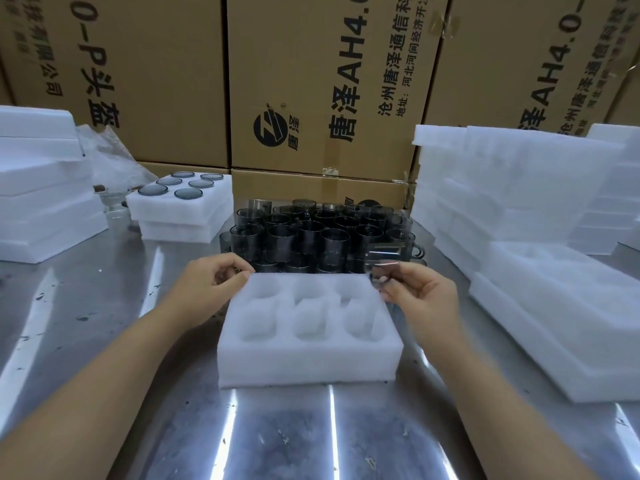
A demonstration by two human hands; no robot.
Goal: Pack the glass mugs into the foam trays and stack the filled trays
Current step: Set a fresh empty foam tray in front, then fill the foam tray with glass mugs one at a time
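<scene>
Steel table (69,289), cartons (311,81) stacked behind.

- Tray (311,358): near centre, six pockets, all empty.
- Left hand (211,285): fingers curled at the tray's far left corner, apparently pinching its edge.
- Right hand (419,299): fingers closed round one clear mug (384,265), held over the tray's far right corner, not yet seated.
- Mugs (311,233): dense loose cluster just beyond the tray, unpacked.
- Filled tray (149,207): far left, six mugs in, atop two more trays whose contents are hidden.
- Foam stacks (512,188): right and far left.
- Progress, judged: early; most packing remains.
</scene>
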